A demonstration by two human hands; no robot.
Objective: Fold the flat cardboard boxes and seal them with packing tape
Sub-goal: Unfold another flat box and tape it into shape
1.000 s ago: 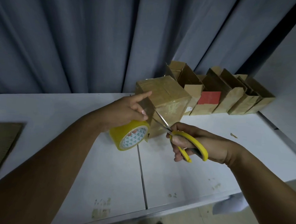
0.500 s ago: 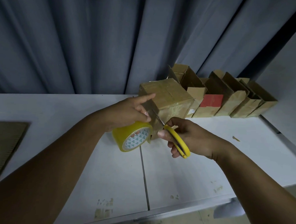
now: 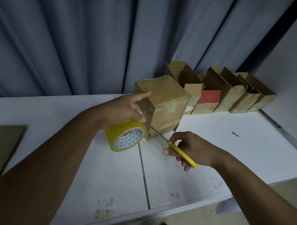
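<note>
A taped cardboard box (image 3: 166, 103) stands on the white table (image 3: 210, 139) in the middle of the view. My left hand (image 3: 126, 108) grips a yellow roll of packing tape (image 3: 125, 136) right beside the box's near left corner, with the forefinger stretched onto the box. A strip of tape runs from the roll up the box's side. My right hand (image 3: 192, 149) holds yellow-handled scissors (image 3: 181, 154), whose closed blades point at the tape by the box's lower corner.
A row of several folded, open-topped cardboard boxes (image 3: 229, 95) lines the back right of the table, one with a red panel (image 3: 210, 96). Flat cardboard (image 3: 3, 146) lies at the left edge. Grey curtains hang behind. The table's front edge runs below my arms.
My right hand has drawn the scissors back and down to the right, and the blades have closed. My left hand and the tape roll stay at the box's corner.
</note>
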